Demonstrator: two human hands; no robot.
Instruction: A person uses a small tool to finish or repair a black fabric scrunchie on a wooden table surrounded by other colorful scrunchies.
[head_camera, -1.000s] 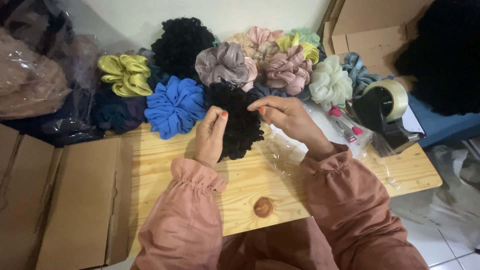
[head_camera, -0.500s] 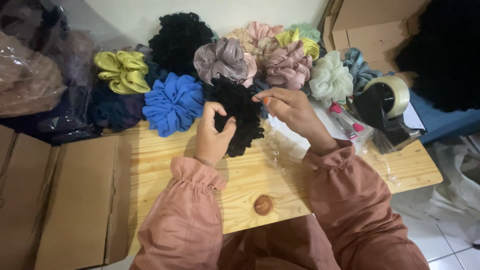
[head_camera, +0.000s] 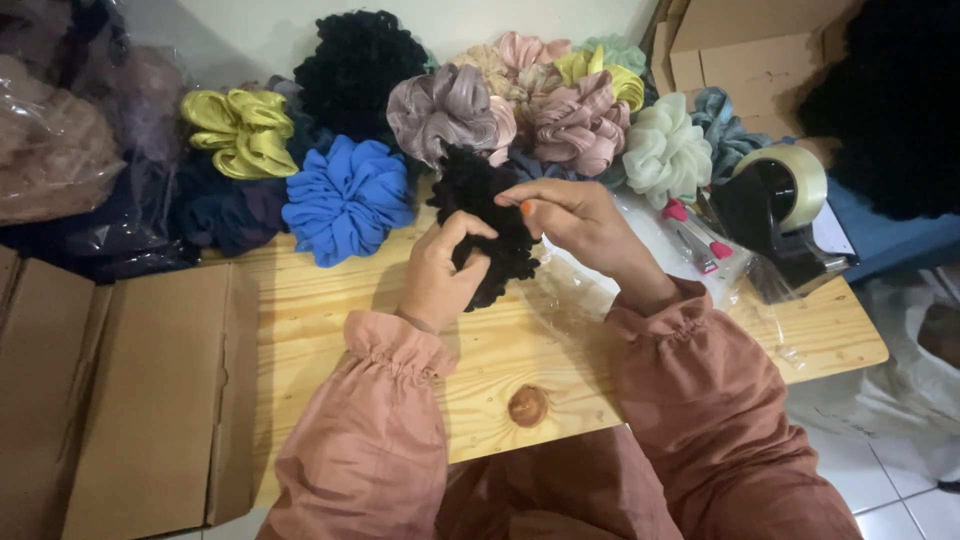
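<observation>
I see both hands meeting at centre frame over a black scrunchie (head_camera: 490, 215) that sits on the pale wooden worktop (head_camera: 330, 300). Left hand (head_camera: 445, 275) is curled closed on the scrunchie's lower left edge, thumb up against the fabric. Right hand (head_camera: 575, 220) pinches its upper right edge, fingers together on it, orange nail showing. Clear plastic bag (head_camera: 570, 300) lies crumpled on the worktop just below and right of the scrunchie, under the right wrist. Blue scrunchie (head_camera: 347, 198) is just left of the black one, yellow-green scrunchie (head_camera: 240, 130) further upper left. Upper centre has a row: a big black ruffled scrunchie (head_camera: 355, 65), mauve scrunchie (head_camera: 445, 110), pink scrunchie (head_camera: 580, 125), pale mint scrunchie (head_camera: 665, 155), packed touching each other. Tape dispenser (head_camera: 775, 205) with a roll of tape stands at right of frame, near the worktop edge. Flattened cardboard box (head_camera: 120, 390) fills lower left, beside the worktop. Dark knot in the wood (head_camera: 527, 405) sits lower centre between the rust-pink sleeves (head_camera: 375, 450). Cardboard box (head_camera: 745, 55) at upper right.
</observation>
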